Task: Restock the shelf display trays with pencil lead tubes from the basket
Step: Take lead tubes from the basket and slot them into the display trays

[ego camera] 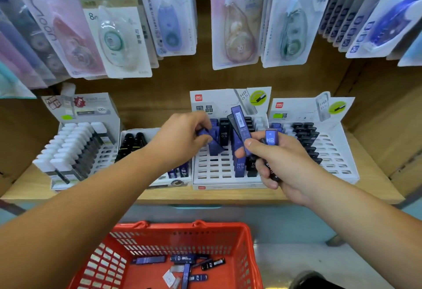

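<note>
- The red basket (182, 227) sits nearest, below the shelf's front edge; at least six loose lead tubes (148, 260) lie on its floor, blue and black.
- The left hand (182, 138) curls thumb and fingertips around one blue tube (213, 146), tilted over the back-left slots of the middle tray (212, 171).
- The right hand (280, 161) is clenched on a bundle of tubes (241, 129): a long blue one pinched upright by thumb and forefinger, a dark one behind it, a blue HB-capped one, and black ones in the palm. I cannot count them exactly.
- Four display trays stand along the wooden shelf (159, 194). The middle one is partly filled, and the right tray (331, 149) holds tubes on its left side.
</note>
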